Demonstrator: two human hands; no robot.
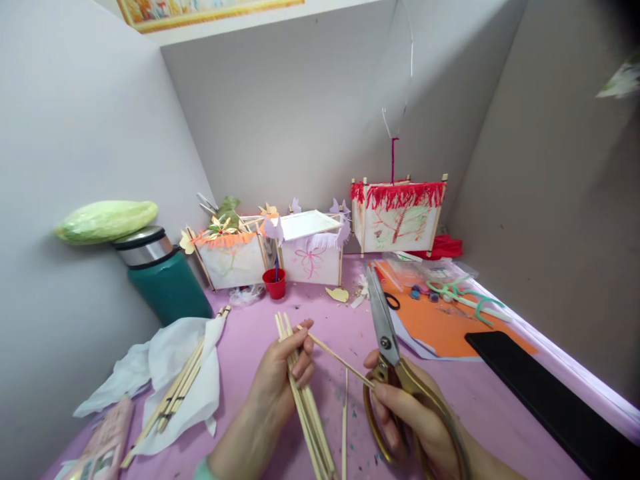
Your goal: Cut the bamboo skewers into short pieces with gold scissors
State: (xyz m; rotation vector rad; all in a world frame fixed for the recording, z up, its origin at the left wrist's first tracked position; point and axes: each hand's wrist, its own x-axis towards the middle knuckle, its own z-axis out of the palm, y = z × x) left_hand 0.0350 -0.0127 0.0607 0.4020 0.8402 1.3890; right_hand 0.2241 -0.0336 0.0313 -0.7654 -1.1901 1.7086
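Observation:
My left hand (293,363) is closed around a bundle of thin wooden sticks (311,420) near the middle front of the table. Between its fingertips and my right hand (417,413) stretches one single stick (336,355). My right hand carries large scissors (384,320) with bronze-coloured handles, blades pointing up and together. That hand's thumb and fingers also pinch the far end of the single stick. Another loose stick (345,427) lies on the purple table (250,333) between the hands.
Decorated paper lanterns stand at the back, one with red fringe (400,217). A teal bottle (167,280) with a green gourd (107,221) stands left, above sticks on white paper (187,373). Orange paper (435,333) and a long black object (550,393) lie right; a red cup (275,285) is central.

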